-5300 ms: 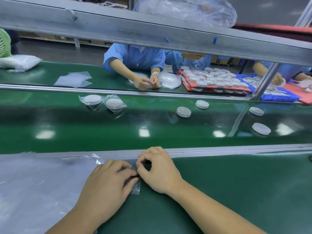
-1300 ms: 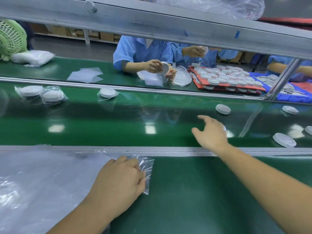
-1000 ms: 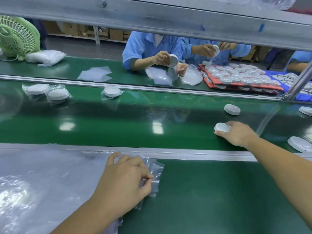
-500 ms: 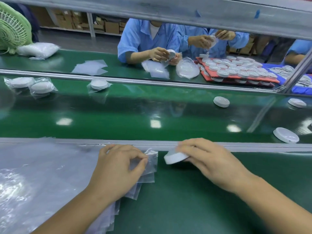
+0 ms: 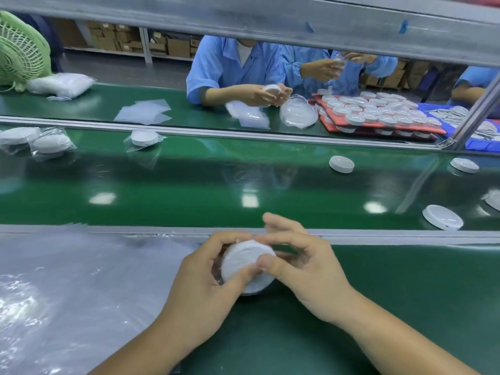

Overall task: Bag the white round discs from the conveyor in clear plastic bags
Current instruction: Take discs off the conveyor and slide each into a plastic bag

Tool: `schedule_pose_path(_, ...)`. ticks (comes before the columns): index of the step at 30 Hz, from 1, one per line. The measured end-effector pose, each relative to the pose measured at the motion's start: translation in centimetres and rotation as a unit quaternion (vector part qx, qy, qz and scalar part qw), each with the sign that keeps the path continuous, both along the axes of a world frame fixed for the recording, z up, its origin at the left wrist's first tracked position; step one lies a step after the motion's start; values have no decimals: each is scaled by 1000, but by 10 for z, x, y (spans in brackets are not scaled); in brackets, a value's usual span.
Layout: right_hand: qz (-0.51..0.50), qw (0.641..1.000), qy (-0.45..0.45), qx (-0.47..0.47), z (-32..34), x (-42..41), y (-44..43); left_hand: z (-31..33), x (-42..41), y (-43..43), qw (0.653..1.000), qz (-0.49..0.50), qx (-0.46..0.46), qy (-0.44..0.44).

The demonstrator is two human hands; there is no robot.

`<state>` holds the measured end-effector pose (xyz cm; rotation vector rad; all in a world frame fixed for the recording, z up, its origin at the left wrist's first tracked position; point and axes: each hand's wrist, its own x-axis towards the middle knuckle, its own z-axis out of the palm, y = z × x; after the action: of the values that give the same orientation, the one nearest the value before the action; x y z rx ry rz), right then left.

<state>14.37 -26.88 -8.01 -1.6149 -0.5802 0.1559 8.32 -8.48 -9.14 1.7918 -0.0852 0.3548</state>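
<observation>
A white round disc sits between both my hands just in front of the conveyor's near rail, with thin clear bag plastic around its left side. My left hand curls round the disc and bag from the left. My right hand pinches the disc's right edge with thumb and fingers. Loose discs lie on the green conveyor belt at the right. Bagged discs lie on the belt at the far left.
A stack of clear bags covers the bench to my left. Across the belt, people in blue sleeves handle discs beside a red tray full of them. A green fan stands far left; a metal beam crosses overhead.
My right hand reached onto the belt, picked up a disc and brought it to the bench. The disc now sits between both hands, at the bag my left hand lifted off the stack.
</observation>
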Motion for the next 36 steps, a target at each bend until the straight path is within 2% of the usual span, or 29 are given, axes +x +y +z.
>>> schedule_pose_path(4, 13, 998, 50, 17, 6, 0, 13, 7, 2, -2, 994, 37, -101, 22)
schedule_pose_path(9, 51, 998, 27, -30, 8, -5, 13, 8, 3, -1, 992, 56, -106, 29)
schedule_pose_path(11, 31, 998, 3, -53, 2, -7, 11, 8, 2, 1, 991, 48, -119, 44)
schedule_pose_path(13, -29, 999, 0, -26, -2, -10, 11, 10, 2, 1, 988, 9, -136, 71)
schedule_pose_path(14, -59, 998, 3, -5, -4, -10, 11, 10, 2, 1, 988, -22, -130, 86)
schedule_pose_path(16, -95, 995, 7, 7, -6, -9, 10, 7, 0, -1, 991, -64, -56, 101)
schedule_pose_path(19, -101, 995, 15, -4, -10, -11, 8, 1, -1, -5, 994, -76, 31, 77)
schedule_pose_path(24, -100, 994, 29, 16, -13, -15, 14, -1, 4, 0, 994, -67, -35, 79)
schedule_pose_path(28, -139, 989, 5, 44, -12, -15, 14, -2, 6, 1, 997, -51, -21, 49)
schedule_pose_path(30, -113, 993, -12, 32, -9, -17, 13, -2, 6, 0, 999, -45, -11, 21)
schedule_pose_path(33, -12, 997, -29, -65, -8, -18, 8, -1, 6, 2, 1000, -1, -30, -1)
schedule_pose_path(36, 36, 995, 23, -94, -4, -8, 6, 0, 6, 3, 998, 20, -52, 8)
